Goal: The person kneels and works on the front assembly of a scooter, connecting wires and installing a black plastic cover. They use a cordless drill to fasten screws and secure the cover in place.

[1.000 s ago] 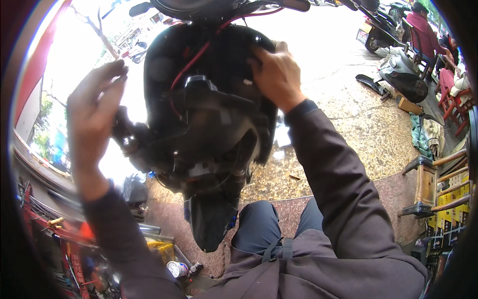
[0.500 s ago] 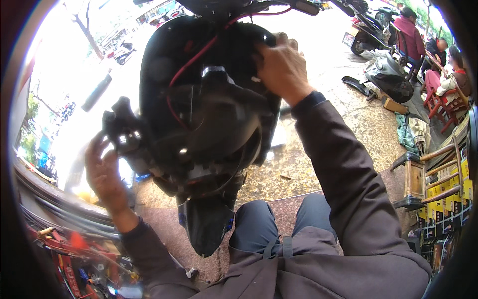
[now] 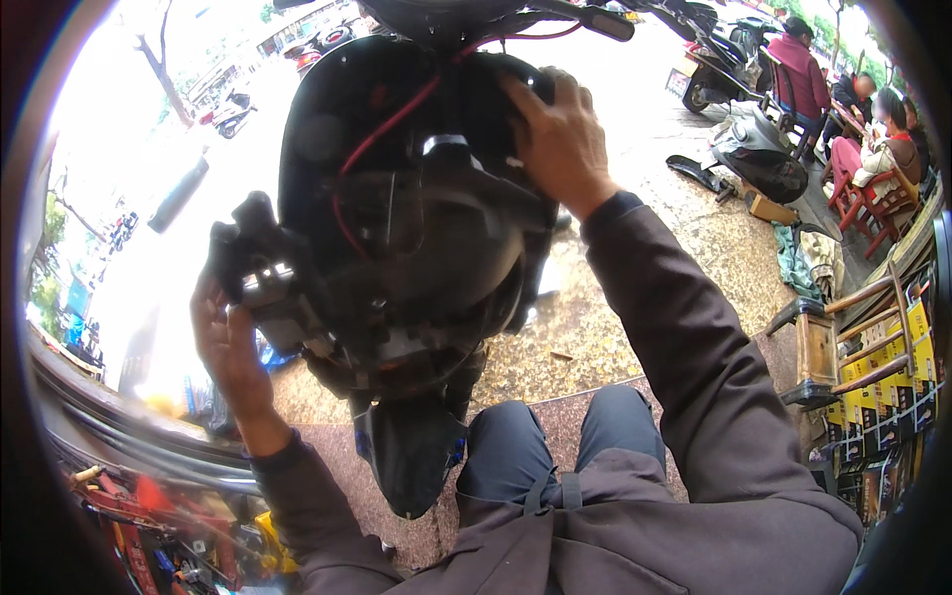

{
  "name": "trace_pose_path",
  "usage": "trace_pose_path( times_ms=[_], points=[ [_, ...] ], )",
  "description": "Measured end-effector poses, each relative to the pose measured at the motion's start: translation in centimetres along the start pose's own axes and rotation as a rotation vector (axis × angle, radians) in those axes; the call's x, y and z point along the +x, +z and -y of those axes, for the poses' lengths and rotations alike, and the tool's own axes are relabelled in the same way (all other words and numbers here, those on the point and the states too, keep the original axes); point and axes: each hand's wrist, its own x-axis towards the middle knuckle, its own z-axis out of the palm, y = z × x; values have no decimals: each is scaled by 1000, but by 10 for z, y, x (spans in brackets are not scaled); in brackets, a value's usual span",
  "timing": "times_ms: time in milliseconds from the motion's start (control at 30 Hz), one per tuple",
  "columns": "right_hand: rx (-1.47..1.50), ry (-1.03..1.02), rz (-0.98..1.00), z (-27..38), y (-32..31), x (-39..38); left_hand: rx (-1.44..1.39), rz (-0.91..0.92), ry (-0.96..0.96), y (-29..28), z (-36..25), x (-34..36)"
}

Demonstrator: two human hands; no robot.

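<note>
Likely stiff black shell (image 3: pixel 397 208): best held by rim (image 3: pixel 547 233)
Right grip (image 3: pixel 565 141): rim pinched, one o'clock
Left grip (image 3: pixel 230 347): nine o'clock, closure unclear

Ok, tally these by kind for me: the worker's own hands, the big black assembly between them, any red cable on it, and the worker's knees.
Hands: 2, left hand and right hand
Black assembly: 1
Red cable: 1 visible
Knees: 2
Total: 6

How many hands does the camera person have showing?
2. The left hand, partly hidden, is at the black fitting on the left; the right hand grips the black shell at its upper right.
</note>
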Motion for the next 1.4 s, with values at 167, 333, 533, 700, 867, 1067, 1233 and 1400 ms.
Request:
trace_pose_path(
  times_ms=[167,333,533,700,867,1067,1233,1400],
  points=[
    [-67,-1,185,-3,-2,7,-52,72,4,-8,21,3],
    [-41,45,314,1,-13,13,-126,82,16,3,34,19],
    [135,-34,494,-23,-26,29,-68,101,-44,29,21,85],
    [533,115,651,-48,-26,35,-142,81,-52,65,22,130],
    [1093,325,791,-62,-27,36,-182,84,-125,88,33,148],
    [924,429,827,-70,-36,34,-53,24,-109,94,33,141],
    [740,223,651,-57,-26,17,104,-41,-92,98,30,144],
    [866,299,408,-48,-4,-1,184,-71,-110,100,28,148]
  ],
)
